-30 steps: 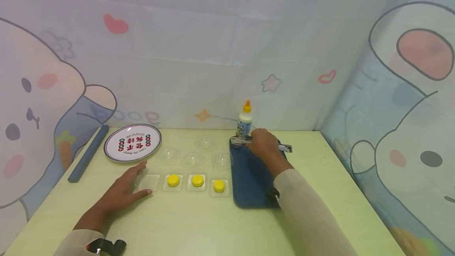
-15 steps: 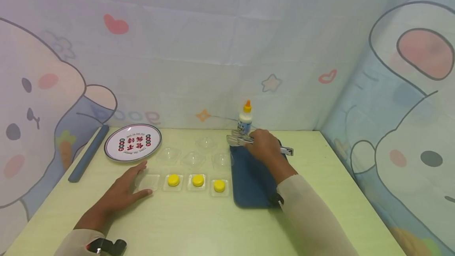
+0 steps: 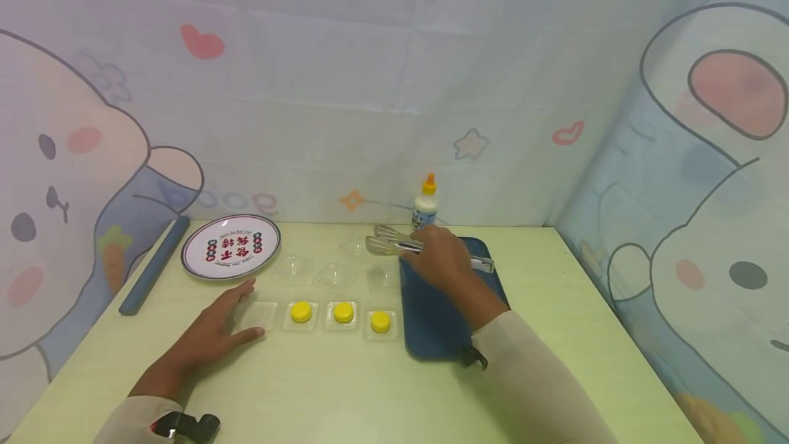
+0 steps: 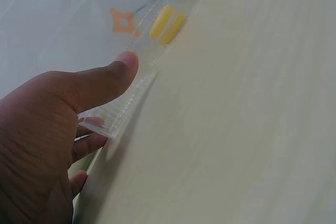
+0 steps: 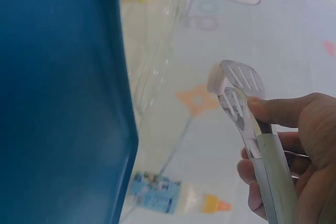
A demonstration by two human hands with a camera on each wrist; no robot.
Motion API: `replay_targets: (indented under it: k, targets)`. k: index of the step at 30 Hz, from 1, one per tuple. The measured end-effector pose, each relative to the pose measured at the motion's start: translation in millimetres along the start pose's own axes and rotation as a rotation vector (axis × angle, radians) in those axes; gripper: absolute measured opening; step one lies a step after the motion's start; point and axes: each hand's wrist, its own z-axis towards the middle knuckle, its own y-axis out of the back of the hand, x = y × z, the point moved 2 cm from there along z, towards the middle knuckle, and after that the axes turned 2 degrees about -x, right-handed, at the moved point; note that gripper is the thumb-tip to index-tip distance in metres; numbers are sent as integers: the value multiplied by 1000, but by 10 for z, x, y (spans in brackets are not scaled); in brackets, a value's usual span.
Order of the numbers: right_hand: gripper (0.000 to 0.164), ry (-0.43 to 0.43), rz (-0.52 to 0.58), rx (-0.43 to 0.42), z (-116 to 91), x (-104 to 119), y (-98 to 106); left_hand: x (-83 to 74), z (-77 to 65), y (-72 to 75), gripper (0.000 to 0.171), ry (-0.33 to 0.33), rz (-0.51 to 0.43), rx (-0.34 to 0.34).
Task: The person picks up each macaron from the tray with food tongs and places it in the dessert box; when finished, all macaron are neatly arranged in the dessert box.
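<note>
My right hand (image 3: pixel 440 259) grips silver tongs (image 5: pixel 257 145) with slotted heads, above the back left of the dark blue tray (image 3: pixel 437 314). In the right wrist view a small pale, rounded piece (image 5: pixel 215 78) sits at the tongs' heads. My left hand (image 3: pixel 212 331) lies at the leftmost clear plastic box base (image 3: pixel 261 316), thumb at its front and forefinger at its back, both fairly straight. That base shows nothing inside. To its right, three similar bases each hold a round yellow, macaron-like piece (image 3: pixel 301 312); the left wrist view shows two layers.
Several clear domed lids (image 3: pixel 335 275) stand behind the bases. A white plate (image 3: pixel 231 247) with red characters is at the back left, beside a blue-grey bar (image 3: pixel 154 266). A yellow-capped white bottle (image 3: pixel 424 210) stands behind the tray, near the cloth backdrop (image 3: pixel 296 122).
My right hand has carried the tongs left from over the tray, so their heads now hang past its left edge near the lids. My left hand has stayed in place.
</note>
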Motion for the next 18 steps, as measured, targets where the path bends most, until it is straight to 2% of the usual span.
replay_targets:
  k: [4, 11, 18]
  targets:
    - [42, 47, -4, -21, -44, 129, -2, 6, 4, -5, 97, -7, 5, -5]
    - [43, 94, 13, -23, -106, 287, -50, 22, -9, -26, 96, -1, 33, -9]
    - [44, 141, 40, -13, -131, 439, -104, -7, 5, -6, 98, 11, 10, 3]
